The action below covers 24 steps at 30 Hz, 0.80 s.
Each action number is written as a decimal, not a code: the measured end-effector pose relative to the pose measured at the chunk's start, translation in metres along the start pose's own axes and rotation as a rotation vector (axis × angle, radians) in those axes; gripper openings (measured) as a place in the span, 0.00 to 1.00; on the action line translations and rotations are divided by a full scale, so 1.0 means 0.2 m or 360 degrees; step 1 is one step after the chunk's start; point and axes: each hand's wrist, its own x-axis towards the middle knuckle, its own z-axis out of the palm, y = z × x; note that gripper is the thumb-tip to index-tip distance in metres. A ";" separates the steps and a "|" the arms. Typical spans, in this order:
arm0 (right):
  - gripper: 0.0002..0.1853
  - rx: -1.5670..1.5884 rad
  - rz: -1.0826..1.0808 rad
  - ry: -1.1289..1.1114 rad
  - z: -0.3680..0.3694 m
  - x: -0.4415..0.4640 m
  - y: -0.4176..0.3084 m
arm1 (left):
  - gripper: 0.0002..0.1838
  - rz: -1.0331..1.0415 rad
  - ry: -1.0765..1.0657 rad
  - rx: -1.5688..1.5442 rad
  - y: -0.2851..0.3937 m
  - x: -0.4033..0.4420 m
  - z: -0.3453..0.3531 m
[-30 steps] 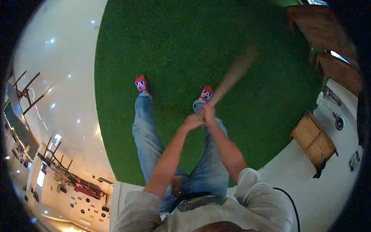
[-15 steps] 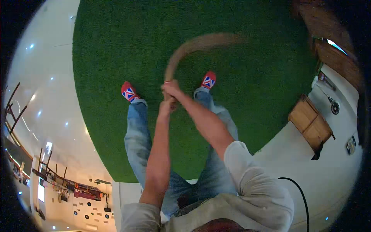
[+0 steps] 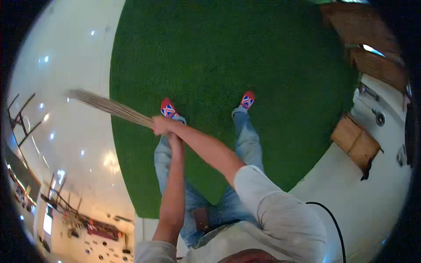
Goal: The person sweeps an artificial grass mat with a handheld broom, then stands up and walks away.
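A bundle of thin tan sticks [image 3: 116,108] reaches up and left from my hands, its blurred far tip over the pale floor beyond the green carpet's left edge. My right hand [image 3: 162,125] is closed around its near end. My left hand [image 3: 175,138] is closed just below and behind the right one, wrists close together, its fingers partly hidden. Both arms stretch forward, the right one crossing toward the left. Beneath them are my legs in blue jeans and my feet in red and blue patterned footwear, set apart on the green carpet [image 3: 210,57].
On the right are a tan cardboard box [image 3: 356,141], brown wooden furniture [image 3: 364,28] and a small fan [image 3: 379,119]. A black cable [image 3: 333,217] curves over the floor at lower right. Dark-legged stools [image 3: 21,118] and a dark red sofa [image 3: 103,230] are on the left.
Both hands and the bundle have swung from the right across to the left. The bundle pointed up and right at first and now points left. Both hands have kept their hold.
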 end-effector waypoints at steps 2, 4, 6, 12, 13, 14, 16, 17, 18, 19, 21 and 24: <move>0.09 0.0070 -0.0308 0.0369 0.13 -0.32 0.20 | 0.21 0.0026 -0.0092 0.0868 0.01 -0.29 0.09; 0.08 0.0808 -0.0081 0.0797 0.16 -0.66 0.23 | 0.20 0.0146 -0.0314 0.1516 0.07 -0.55 0.23; 0.10 0.1762 0.0372 0.1090 0.22 -0.91 0.41 | 0.22 0.0266 -0.0558 0.1848 0.03 -0.65 0.40; 0.05 0.2531 0.0884 0.1873 0.23 -1.53 0.90 | 0.21 -0.0482 -0.1592 0.2488 -0.45 -0.46 0.75; 0.10 0.2658 0.1031 0.1918 0.41 -1.58 1.17 | 0.20 -0.0826 -0.1604 0.2418 -0.80 -0.29 0.66; 0.09 0.2759 0.1002 0.1849 0.44 -1.61 1.27 | 0.18 -0.1061 -0.1513 0.2311 -1.06 -0.17 0.56; 0.09 0.2641 0.1078 0.1730 0.45 -1.58 1.48 | 0.16 -0.1127 -0.1246 0.2147 -1.14 -0.19 0.60; 0.09 0.2431 0.1202 0.1653 0.48 -1.54 1.56 | 0.15 -0.1080 -0.1086 0.2073 -1.11 -0.22 0.57; 0.09 0.2217 0.1298 0.1574 0.51 -1.47 1.60 | 0.14 -0.1024 -0.0933 0.1994 -1.08 -0.26 0.55; 0.10 0.1960 0.1286 0.1482 0.48 -1.40 1.56 | 0.14 -0.0858 -0.0767 0.1914 -1.04 -0.29 0.54; 0.11 0.1434 0.1258 0.1302 0.38 -1.26 1.40 | 0.14 -0.0678 -0.0454 0.1489 -1.04 -0.22 0.43; 0.06 0.0845 0.0893 0.0967 0.55 -0.81 1.54 | 0.16 -0.0736 -0.0047 0.0679 -1.10 -0.06 0.09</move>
